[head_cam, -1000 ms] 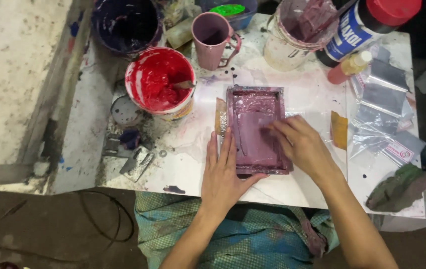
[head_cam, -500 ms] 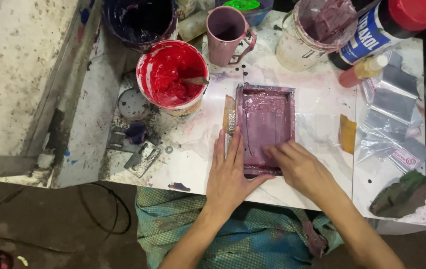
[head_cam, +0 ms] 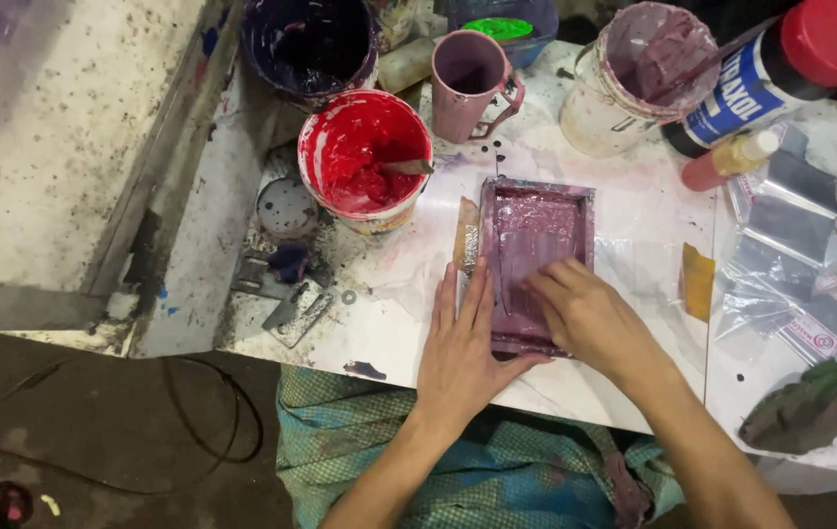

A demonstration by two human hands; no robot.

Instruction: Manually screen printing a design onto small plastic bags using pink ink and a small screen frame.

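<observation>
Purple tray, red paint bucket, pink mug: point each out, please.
purple tray (head_cam: 548, 220): head view, on its paint-coated floor.
red paint bucket (head_cam: 355, 147): head view, on the red paint inside.
pink mug (head_cam: 467, 98): head view, on its outer wall.

Purple-stained tray (head_cam: 546, 220), red paint bucket (head_cam: 364, 157), mauve mug (head_cam: 469, 83), teal checked cloth (head_cam: 497, 480), red-capped bottle (head_cam: 781, 69)

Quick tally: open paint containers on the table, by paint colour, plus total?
Red bucket: 1
Dark purple bucket: 1
Mauve, namely mug, white bucket and flat tray: 3
Green-filled tub: 1
Total: 6
Both hands, left hand and right hand, rest on the tray.
</observation>
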